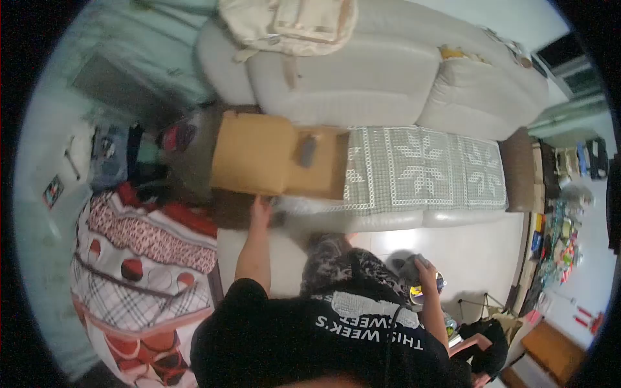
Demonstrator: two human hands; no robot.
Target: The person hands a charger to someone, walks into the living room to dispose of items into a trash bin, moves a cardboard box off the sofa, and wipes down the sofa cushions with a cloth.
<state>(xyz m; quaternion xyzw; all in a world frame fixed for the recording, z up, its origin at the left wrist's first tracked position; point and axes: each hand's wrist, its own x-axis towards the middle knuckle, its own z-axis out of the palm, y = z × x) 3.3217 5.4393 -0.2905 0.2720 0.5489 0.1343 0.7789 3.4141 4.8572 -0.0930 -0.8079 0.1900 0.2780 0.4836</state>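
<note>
A brown cardboard box (317, 187) with its lid (251, 154) folded out to the left is at the left end of the sofa seat. Inside it lies a small dark grey item (307, 150), too blurred to name. My left hand (261, 205) grips the near edge of the lid, its fingers partly hidden under the cardboard. Off to the right, low over the floor, my right hand (425, 270) is closed around a grey cloth (406, 268). Just below that cloth a round thing with yellow on it (418, 292) shows in part.
A light leather sofa (343, 77) carries a crocheted cover (420, 168) and a cream bag (291, 26). Patterned bedding (142, 271) is piled at left. Another person (485, 346) in black is at lower right. Cluttered shelves (559, 239) line the right wall.
</note>
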